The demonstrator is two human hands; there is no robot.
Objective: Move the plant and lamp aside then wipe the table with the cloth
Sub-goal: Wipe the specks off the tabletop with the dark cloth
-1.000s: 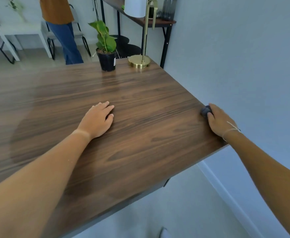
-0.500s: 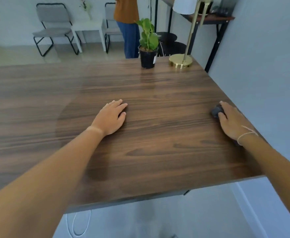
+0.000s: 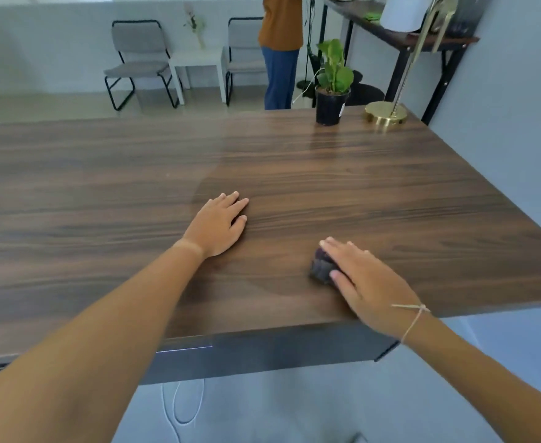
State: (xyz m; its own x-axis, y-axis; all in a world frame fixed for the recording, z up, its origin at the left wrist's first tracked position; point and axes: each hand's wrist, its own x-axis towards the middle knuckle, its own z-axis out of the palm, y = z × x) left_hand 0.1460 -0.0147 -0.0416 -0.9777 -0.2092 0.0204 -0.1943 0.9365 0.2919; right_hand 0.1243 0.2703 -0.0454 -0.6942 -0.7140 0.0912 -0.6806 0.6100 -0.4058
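Observation:
A dark wooden table (image 3: 326,174) fills the view. My right hand (image 3: 363,282) presses a small dark bunched cloth (image 3: 322,266) flat against the tabletop near the front edge; most of the cloth is hidden under my fingers. My left hand (image 3: 218,223) rests palm down on the wood to the left of it, holding nothing, fingers slightly apart. At the far right corner stand a green plant in a black pot (image 3: 331,87) and, beside it, a lamp with a round brass base (image 3: 385,112), a slanted brass stem and a white shade.
A grey wall (image 3: 518,123) runs along the table's right edge. Behind the table a person in an orange top (image 3: 282,49) stands near two grey chairs (image 3: 138,62), a small white side table and a dark shelf. A white cable lies on the floor below.
My right hand has slid the cloth from the table's right edge leftward toward the front middle. My left hand stayed planted. The view has swung left.

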